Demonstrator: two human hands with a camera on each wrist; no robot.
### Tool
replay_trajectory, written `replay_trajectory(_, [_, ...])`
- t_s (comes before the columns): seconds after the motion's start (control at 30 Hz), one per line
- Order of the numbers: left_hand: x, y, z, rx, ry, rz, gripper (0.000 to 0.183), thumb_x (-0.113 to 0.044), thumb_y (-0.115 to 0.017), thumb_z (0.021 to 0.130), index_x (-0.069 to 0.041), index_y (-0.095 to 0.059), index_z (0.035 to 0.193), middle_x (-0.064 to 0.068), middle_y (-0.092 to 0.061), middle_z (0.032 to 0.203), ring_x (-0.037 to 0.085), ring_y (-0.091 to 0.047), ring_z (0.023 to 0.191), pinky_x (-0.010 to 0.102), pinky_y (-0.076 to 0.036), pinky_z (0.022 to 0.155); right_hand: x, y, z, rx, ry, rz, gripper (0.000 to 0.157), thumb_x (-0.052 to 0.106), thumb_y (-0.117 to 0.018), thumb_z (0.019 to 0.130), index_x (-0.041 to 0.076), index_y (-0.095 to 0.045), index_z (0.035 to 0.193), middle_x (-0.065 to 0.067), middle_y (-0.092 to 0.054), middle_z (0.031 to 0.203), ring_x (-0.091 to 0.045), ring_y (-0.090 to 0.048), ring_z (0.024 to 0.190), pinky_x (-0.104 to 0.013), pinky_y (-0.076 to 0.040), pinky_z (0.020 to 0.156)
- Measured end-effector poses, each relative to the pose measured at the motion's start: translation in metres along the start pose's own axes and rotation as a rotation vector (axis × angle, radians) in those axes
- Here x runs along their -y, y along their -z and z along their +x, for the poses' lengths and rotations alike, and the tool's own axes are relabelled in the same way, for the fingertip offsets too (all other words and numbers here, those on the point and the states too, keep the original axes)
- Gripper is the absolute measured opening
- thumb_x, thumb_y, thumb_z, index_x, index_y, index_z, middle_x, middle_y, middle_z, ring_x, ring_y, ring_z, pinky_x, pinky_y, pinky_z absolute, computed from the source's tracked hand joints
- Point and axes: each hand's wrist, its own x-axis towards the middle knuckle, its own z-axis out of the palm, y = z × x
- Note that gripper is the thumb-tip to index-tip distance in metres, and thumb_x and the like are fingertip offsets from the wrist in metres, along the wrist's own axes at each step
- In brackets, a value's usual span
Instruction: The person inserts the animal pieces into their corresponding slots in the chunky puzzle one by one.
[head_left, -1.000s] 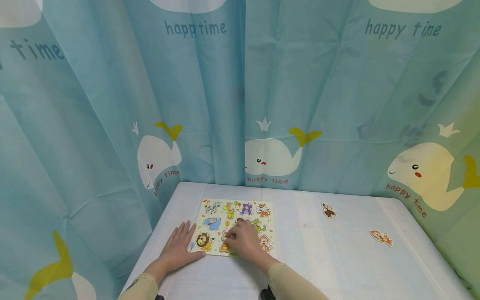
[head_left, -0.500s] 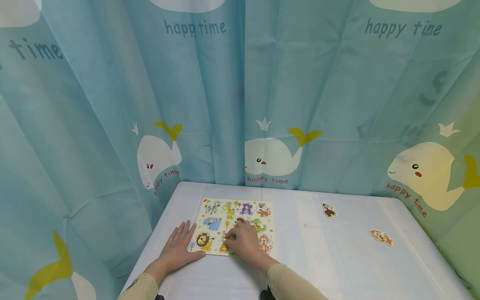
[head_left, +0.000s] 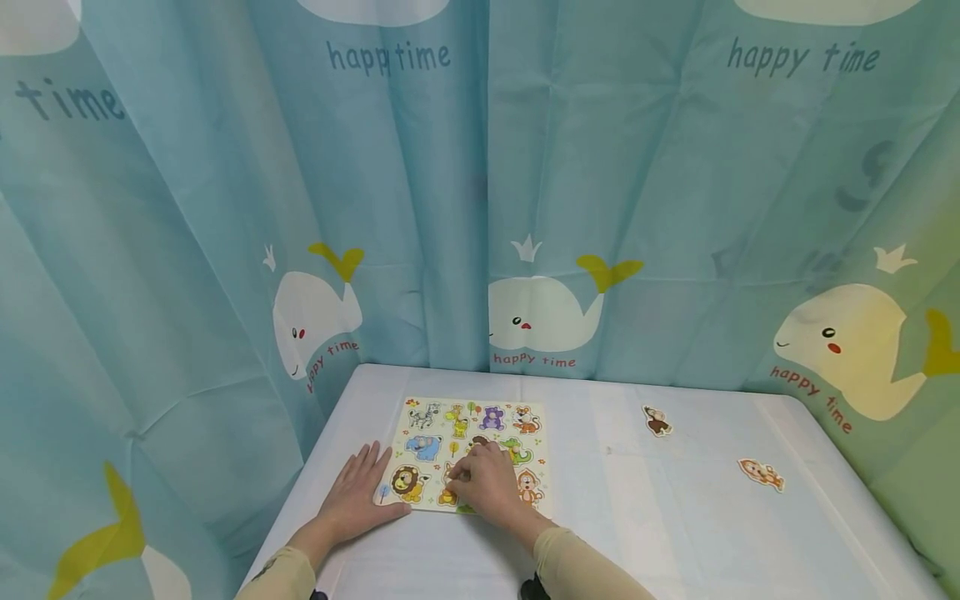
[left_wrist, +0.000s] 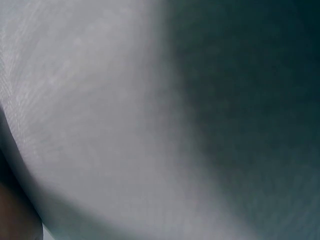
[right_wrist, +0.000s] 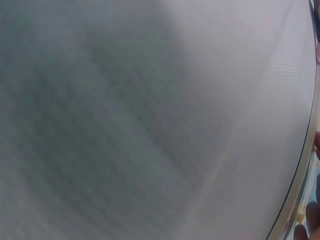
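A pale puzzle board (head_left: pixel 438 507) with cartoon animal pieces lies on the table in the head view. Flat at its left edge rests my left hand (head_left: pixel 357 498), fingers straight and spread, thumb along the front corner near the lion piece (head_left: pixel 407 482). My right hand (head_left: pixel 487 483) reaches over the lower middle of the board. Its thumb and index finger pinch at an orange animal puzzle piece (head_left: pixel 447 497) in the front row; the hand hides part of that piece and others behind it. In the right wrist view, fingers (right_wrist: pixel 314 215) show only at the edge.
Two loose animal pieces lie on the white table (head_left: pixel 637 517) to the right: a brown monkey piece (head_left: pixel 657 422) and an orange-and-white piece (head_left: pixel 762 474). A blue whale-print curtain (head_left: pixel 420 208) stands behind the table. Both wrist views show mostly blurred cloth.
Hardly anything differs: the right hand stays over the orange piece with only slight finger movement. The left hand and the loose pieces have kept their places.
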Motion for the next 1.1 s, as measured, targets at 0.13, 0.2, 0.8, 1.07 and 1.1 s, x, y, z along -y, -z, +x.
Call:
replay_trajectory(0.13, [-0.001,0.0,0.0,-0.006,-0.001,-0.012,0.113,-0.069,-0.072,0.08,-0.001,-0.029,0.16,0.024,-0.018,0.167,0.043,-0.009,0.155,0.057,-0.007,0.125,0.0,-0.001,0.001,0.005,-0.005,-0.005,0.012,0.037,-0.088,0.079,0.032,-0.077,0.077,0.02,-0.047,0.075,-0.008,-0.042,0.082,-0.029,-0.036,0.072])
replay_trajectory(0.2, [0.0,-0.001,0.0,-0.016,-0.002,-0.007,0.114,-0.07,-0.072,0.08,-0.001,-0.029,0.16,0.023,-0.018,0.167,0.042,-0.01,0.155,0.056,-0.007,0.125,0.0,-0.001,0.001,0.005,-0.003,-0.005,0.012,0.037,-0.088,0.078,0.032,-0.077,0.076,0.02,-0.047,0.075,-0.008,-0.042,0.081,-0.029,-0.035,0.071])
replay_trajectory(0.8, [0.011,-0.012,0.003,-0.071,-0.04,0.006,0.114,-0.072,-0.071,0.079,-0.002,-0.031,0.16,0.022,-0.02,0.167,0.043,-0.012,0.154,0.057,-0.008,0.125,-0.01,0.035,0.006,0.092,0.065,0.085,0.014,0.027,-0.079,0.089,0.02,-0.082,0.101,0.016,-0.064,0.084,-0.008,-0.046,0.081,-0.029,-0.041,0.073])
replay_trajectory(1.07, [0.002,-0.003,-0.001,-0.037,-0.044,0.001,0.113,-0.07,-0.07,0.082,0.001,-0.029,0.16,0.025,-0.018,0.167,0.043,-0.01,0.154,0.057,-0.006,0.125,-0.03,0.061,0.007,0.071,0.012,0.139,0.015,0.023,-0.076,0.092,0.019,-0.082,0.105,0.015,-0.065,0.089,-0.013,-0.053,0.09,-0.041,-0.047,0.086])
replay_trajectory(1.1, [0.002,-0.004,-0.001,-0.037,-0.042,0.006,0.113,-0.071,-0.069,0.082,0.0,-0.028,0.16,0.024,-0.017,0.167,0.043,-0.009,0.155,0.056,-0.006,0.125,-0.033,0.064,0.006,0.062,0.009,0.14,0.015,0.022,-0.076,0.092,0.019,-0.082,0.105,0.015,-0.065,0.089,-0.014,-0.054,0.092,-0.041,-0.047,0.086])
